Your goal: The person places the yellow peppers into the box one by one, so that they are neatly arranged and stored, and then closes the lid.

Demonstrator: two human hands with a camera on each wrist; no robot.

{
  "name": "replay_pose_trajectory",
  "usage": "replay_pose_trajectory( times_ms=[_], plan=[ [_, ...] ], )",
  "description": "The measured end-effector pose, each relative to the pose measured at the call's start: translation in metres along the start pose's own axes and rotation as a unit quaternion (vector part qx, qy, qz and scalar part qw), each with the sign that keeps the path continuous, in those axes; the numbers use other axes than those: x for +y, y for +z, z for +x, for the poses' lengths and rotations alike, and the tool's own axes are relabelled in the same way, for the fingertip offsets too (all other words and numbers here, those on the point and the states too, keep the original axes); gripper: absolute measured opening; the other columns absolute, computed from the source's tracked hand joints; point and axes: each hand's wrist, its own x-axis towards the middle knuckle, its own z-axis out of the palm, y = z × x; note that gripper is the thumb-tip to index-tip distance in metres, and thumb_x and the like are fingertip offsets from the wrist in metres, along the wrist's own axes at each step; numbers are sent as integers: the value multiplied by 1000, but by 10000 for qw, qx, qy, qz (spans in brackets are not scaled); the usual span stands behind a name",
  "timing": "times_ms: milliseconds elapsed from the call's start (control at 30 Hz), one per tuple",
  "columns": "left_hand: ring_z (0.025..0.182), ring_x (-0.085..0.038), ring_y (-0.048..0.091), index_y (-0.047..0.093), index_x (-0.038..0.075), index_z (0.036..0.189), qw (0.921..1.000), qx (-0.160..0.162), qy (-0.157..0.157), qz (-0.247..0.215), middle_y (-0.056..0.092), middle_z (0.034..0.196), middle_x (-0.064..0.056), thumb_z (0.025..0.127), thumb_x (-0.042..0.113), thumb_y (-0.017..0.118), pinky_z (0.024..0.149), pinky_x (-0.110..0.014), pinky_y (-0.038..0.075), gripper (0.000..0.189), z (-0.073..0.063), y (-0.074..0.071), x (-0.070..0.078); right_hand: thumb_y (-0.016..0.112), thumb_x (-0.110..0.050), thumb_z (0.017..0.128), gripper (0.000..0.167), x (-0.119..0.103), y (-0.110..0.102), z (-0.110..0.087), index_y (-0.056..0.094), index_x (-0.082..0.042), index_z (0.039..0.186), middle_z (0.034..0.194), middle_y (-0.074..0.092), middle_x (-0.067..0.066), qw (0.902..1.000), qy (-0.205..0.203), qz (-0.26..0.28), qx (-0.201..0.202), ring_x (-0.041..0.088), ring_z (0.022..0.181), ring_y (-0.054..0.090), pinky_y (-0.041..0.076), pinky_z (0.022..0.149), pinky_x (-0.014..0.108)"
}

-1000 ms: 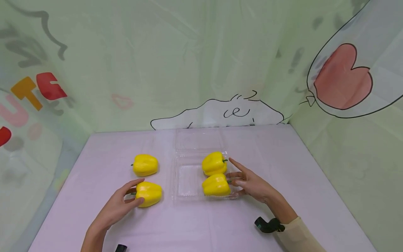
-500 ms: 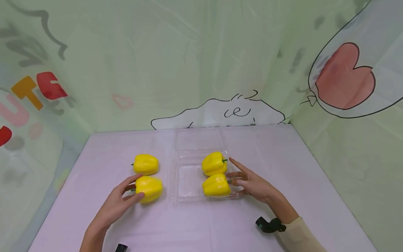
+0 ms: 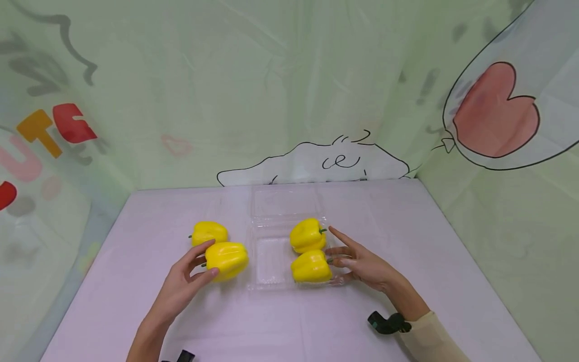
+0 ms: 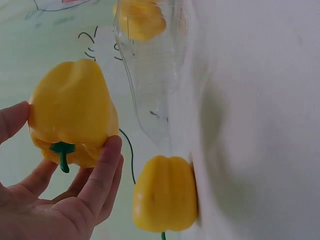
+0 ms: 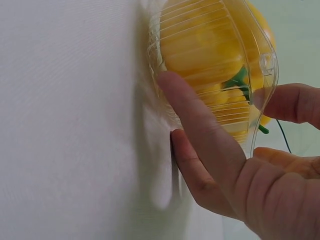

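Observation:
My left hand (image 3: pixel 183 281) holds a yellow bell pepper (image 3: pixel 227 260) by its stem end, thumb on one side and fingers on the other. In the left wrist view this pepper (image 4: pixel 75 110) is raised, its green stem facing the palm. A second pepper (image 3: pixel 209 233) lies just behind it on the table. My right hand (image 3: pixel 368 264) grips the right wall of an open clear plastic clamshell (image 3: pixel 271 261), index finger stretched out. In the right wrist view the thumb (image 5: pixel 200 120) lies along the ribbed outer wall. Two peppers (image 3: pixel 308 235) (image 3: pixel 311 266) sit in the clamshell's right half.
The clamshell's lid (image 3: pixel 286 201) lies folded back towards the rear wall (image 3: pixel 190 100). A pale cloth covers the table (image 3: pixel 271 327). Printed sheets hang at the back and both sides. A black camera mount (image 3: pixel 388 323) is worn on the right wrist.
My left hand has lifted the near bell pepper from the table and carried it up and right towards the clamshell. My right hand and the peppers in the clamshell have stayed put.

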Motion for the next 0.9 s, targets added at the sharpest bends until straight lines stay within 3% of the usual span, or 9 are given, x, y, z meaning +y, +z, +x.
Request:
replay_pose_trajectory(
  times_ms=[133, 433, 767, 900],
  plan=[
    [136, -32, 51, 48, 14, 158, 9999, -38, 58, -113, 48, 161, -11, 98, 18, 76, 96, -14, 56, 67, 3, 9, 4, 57, -7, 104, 88, 0, 0, 0, 6, -28, 172, 163, 34, 37, 10000, 1, -36, 10, 45, 141, 52, 66, 92, 45],
    [136, -32, 54, 52, 21, 155, 9977, -282, 590, -176, 52, 158, -8, 96, 17, 78, 102, -19, 57, 64, 10, 32, 2, 57, -7, 104, 88, 0, 0, 1, 6, -28, 172, 163, 34, 37, 10000, -22, -35, -24, 45, 140, 53, 66, 92, 46],
    [136, -36, 55, 54, 26, 153, 9955, -614, 720, -29, 55, 155, -6, 95, 22, 80, 106, -27, 58, 64, 17, 44, 4, 55, -5, 104, 88, -1, 0, -1, 4, -27, 172, 164, 32, 38, 10000, -60, -2, -79, 44, 139, 53, 65, 92, 45],
    [136, -33, 56, 54, 27, 153, 9964, -626, 551, 120, 56, 155, -5, 94, 23, 81, 110, -31, 57, 65, 20, 47, 9, 55, -5, 104, 89, -2, 1, -2, 3, -27, 172, 164, 32, 38, 9999, -77, 42, -92, 46, 141, 51, 65, 92, 46]
  ],
)
